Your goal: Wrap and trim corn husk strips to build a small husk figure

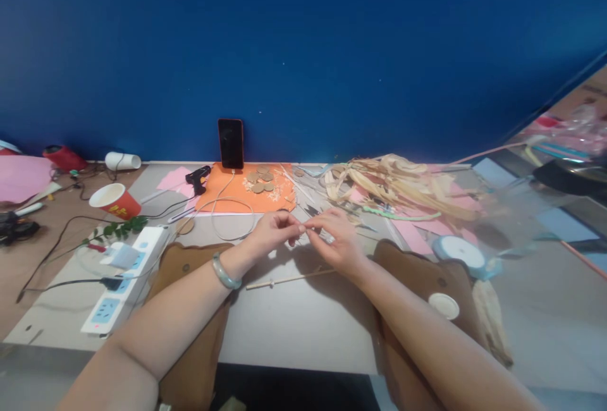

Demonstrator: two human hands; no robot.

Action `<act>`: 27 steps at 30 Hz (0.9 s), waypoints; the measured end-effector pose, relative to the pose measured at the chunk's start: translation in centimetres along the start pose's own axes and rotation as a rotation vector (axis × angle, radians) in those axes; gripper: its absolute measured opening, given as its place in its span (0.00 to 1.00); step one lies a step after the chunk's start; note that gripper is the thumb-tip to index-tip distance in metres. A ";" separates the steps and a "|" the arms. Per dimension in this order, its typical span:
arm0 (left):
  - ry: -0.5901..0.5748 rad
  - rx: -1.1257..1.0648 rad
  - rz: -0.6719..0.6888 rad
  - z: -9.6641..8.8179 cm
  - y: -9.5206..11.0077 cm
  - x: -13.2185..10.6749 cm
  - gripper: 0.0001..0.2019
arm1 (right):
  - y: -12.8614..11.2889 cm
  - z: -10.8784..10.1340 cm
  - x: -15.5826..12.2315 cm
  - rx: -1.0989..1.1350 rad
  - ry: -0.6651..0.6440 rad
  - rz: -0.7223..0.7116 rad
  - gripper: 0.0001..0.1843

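Observation:
My left hand (277, 232), with a pale green bangle (226, 272) on its wrist, meets my right hand (337, 241) fingertip to fingertip over the middle of the table. Both hands are closed in a pinch; whatever sits between the fingertips is too small to make out. Beneath them a thin wooden stick (284, 281) lies on the table, its right end passing under my right hand. Dark pointed blades, perhaps scissors (310, 210), show just behind the fingers. Brown cushions lie under my left forearm (183, 272) and right forearm (417, 275).
An orange sheet (218, 191) holds round tan discs (266, 177) and shavings. A phone (231, 144) leans on the blue wall. Dry husk strips (398, 183) heap at right, near a ribbon spool (459, 253). Left are a glue gun (198, 178), a paper cup (116, 201) and a power strip (124, 284).

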State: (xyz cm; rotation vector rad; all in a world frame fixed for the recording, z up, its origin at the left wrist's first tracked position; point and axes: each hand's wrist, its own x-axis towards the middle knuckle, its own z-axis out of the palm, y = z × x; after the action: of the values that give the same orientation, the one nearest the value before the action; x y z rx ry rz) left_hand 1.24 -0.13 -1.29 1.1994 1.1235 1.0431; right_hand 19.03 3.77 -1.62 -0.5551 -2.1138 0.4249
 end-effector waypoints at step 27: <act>0.018 0.067 0.014 -0.1 -1.1 0.9 0.08 | 0.2 0.1 -0.2 -0.082 -0.003 0.031 0.05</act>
State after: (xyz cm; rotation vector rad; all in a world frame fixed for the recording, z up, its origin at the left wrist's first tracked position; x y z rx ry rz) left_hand 1.29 0.64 -2.45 1.2546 1.1733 1.0357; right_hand 19.11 3.86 -1.91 -0.6359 -2.1354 0.3580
